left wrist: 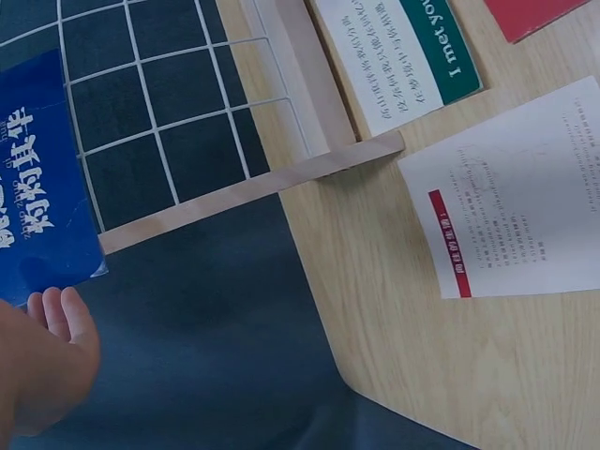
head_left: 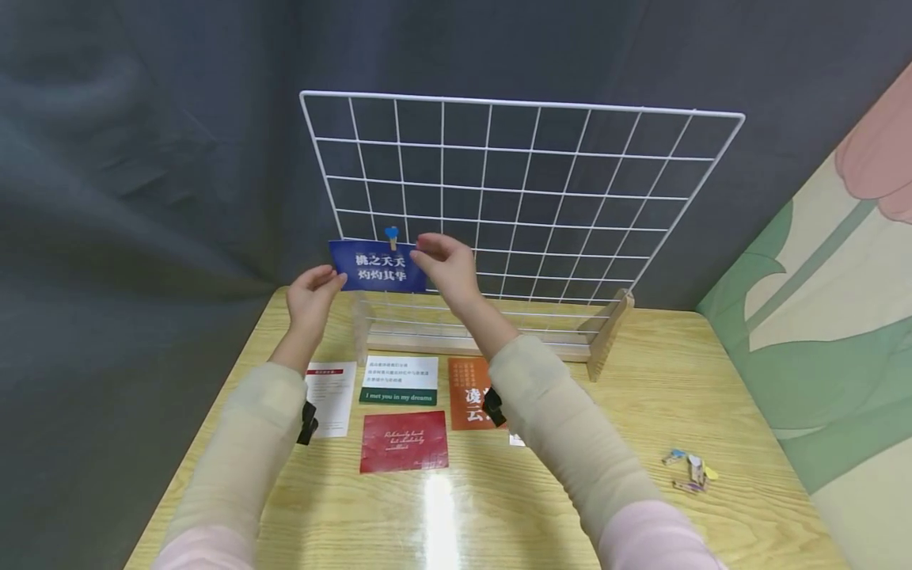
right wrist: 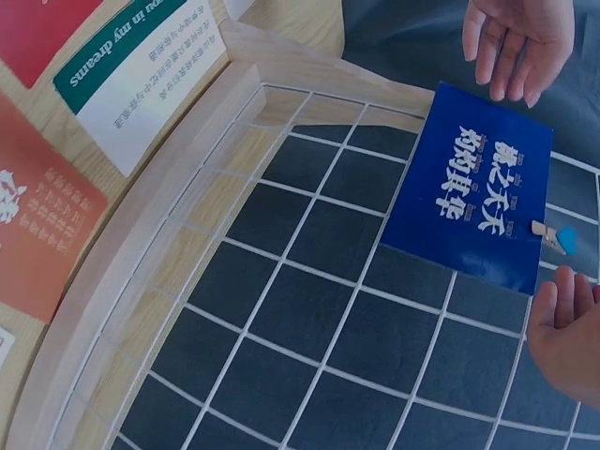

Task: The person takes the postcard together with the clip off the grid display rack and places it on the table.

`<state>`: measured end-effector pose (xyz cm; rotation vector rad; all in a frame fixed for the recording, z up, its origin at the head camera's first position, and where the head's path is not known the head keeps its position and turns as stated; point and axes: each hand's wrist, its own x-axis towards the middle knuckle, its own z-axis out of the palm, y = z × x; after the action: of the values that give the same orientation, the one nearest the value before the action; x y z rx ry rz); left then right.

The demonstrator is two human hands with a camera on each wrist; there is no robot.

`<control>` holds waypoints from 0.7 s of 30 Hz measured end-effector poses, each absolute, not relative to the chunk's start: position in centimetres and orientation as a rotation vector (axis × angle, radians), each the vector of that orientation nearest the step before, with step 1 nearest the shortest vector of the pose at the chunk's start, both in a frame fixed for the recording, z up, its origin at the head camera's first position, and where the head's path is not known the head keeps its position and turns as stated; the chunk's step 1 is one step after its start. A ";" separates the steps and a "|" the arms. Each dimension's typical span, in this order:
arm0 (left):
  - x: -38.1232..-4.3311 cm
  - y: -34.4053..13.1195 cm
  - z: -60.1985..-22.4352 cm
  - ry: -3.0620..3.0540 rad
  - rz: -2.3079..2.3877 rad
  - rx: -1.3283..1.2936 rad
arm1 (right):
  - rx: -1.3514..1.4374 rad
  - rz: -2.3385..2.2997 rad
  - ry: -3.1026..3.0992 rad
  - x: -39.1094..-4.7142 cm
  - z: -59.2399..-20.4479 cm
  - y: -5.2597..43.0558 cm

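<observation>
A dark blue card [head_left: 378,267] with white characters hangs against the white wire grid [head_left: 556,190]. A small wooden clothespin [head_left: 393,239] with a blue heart sits on its top edge. My left hand [head_left: 312,296] is at the card's left edge, thumb tip close to the lower corner. In the right wrist view its fingers are nearly straight. My right hand [head_left: 450,267] is by the upper right corner, fingers loosely bent and fingertips right at the edge. The card's corner [right wrist: 532,289] shows uncovered beside them.
Below the grid's wooden base [head_left: 427,339] lie a white sheet [head_left: 331,400], a white-and-green card [head_left: 399,380], a red card [head_left: 404,442] and an orange card [head_left: 470,393]. Several clothespins [head_left: 691,471] lie at the right. A dark curtain [head_left: 142,198] hangs behind.
</observation>
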<state>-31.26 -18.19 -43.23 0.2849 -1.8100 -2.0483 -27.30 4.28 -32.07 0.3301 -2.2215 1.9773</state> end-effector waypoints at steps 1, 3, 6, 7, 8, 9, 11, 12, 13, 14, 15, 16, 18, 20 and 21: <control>-32.2 -18.8 -44.4 -1.760 -2.081 0.241 | 0.335 1.968 -2.227 -27.3 -32.0 4.1; -32.5 -19.0 -44.6 -1.724 -2.101 0.232 | 0.347 1.952 -2.236 -27.4 -32.0 3.8; -30.5 -17.3 -41.9 -1.784 -1.997 0.291 | 0.369 1.901 -2.266 -27.4 -31.9 3.4; -29.4 -16.6 -40.4 -1.798 -1.995 0.310 | 0.374 1.884 -2.279 -27.4 -32.0 3.3; -28.3 -15.9 -38.8 -1.823 -1.984 0.343 | 0.381 1.870 -2.288 -27.4 -32.0 3.2; -27.8 -15.5 -38.1 -1.828 -1.981 0.338 | 0.386 1.855 -2.296 -27.4 -31.9 3.2; -27.2 -14.9 -37.0 -1.821 -1.988 0.338 | 0.390 1.840 -2.310 -27.4 -31.9 3.0; -27.0 -14.8 -36.8 -1.816 -1.991 0.337 | 0.393 1.842 -2.311 -27.5 -31.9 2.9; -27.0 -14.7 -36.6 -1.814 -1.994 0.337 | 0.394 1.838 -2.314 -27.5 -31.9 2.8; -27.0 -14.5 -36.6 -1.826 -1.967 0.351 | 0.394 1.833 -2.317 -27.5 -31.9 2.7; -27.2 -14.5 -36.7 -1.834 -1.942 0.362 | 0.391 1.823 -2.322 -27.6 -31.9 2.6; -27.4 -14.4 -36.8 -1.837 -1.920 0.369 | 0.385 1.813 -2.330 -27.6 -31.9 2.5; -27.6 -14.4 -36.9 -1.834 -1.898 0.380 | 0.375 1.785 -2.344 -27.7 -31.9 2.3; -27.8 -14.3 -37.1 -1.829 -1.877 0.390 | 0.366 1.762 -2.356 -27.8 -31.8 2.1; -27.9 -14.3 -37.1 -1.828 -1.871 0.393 | 0.361 1.752 -2.363 -27.8 -31.8 2.0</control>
<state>-27.91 -14.28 -37.11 0.3929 -1.8280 -1.8708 -27.80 2.04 -31.83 0.3607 -2.3628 1.7519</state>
